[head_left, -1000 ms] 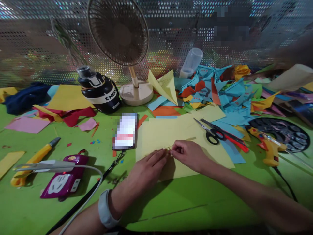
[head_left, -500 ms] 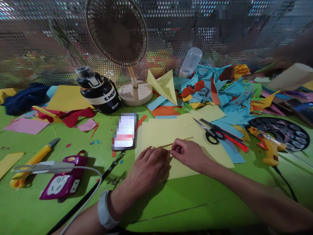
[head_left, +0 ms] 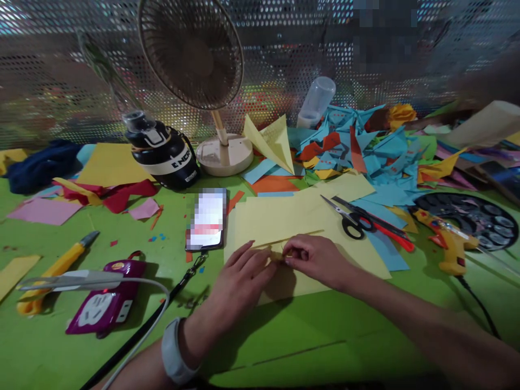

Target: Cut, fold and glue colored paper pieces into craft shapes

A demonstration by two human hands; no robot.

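Note:
Pale yellow paper sheets [head_left: 284, 208] lie stacked on the green table, with a narrow raised edge running just beyond my fingers. My left hand [head_left: 247, 268], a grey band on its wrist, rests over the near part of the paper. Its thumb and fingertips close on a small bit of yellow paper [head_left: 277, 251], mostly hidden. Close beside it on the right, my right hand [head_left: 312, 254] has its fingers curled, and thumb and forefinger pinch at the same bit of paper. The two sets of fingertips almost meet.
Black-handled scissors [head_left: 352, 225] and a red cutter knife [head_left: 390, 234] lie right of the paper. Further right is a yellow glue gun [head_left: 450, 244]. A phone [head_left: 207, 219], purple power strip [head_left: 108, 300] and yellow cutter [head_left: 52, 276] sit left. Behind stand a flask [head_left: 164, 157] and fan [head_left: 223, 154].
My right hand has shifted slightly down, its fingers less tightly curled. The left hand's fingers have opened out a little, and more of the paper between the hands shows.

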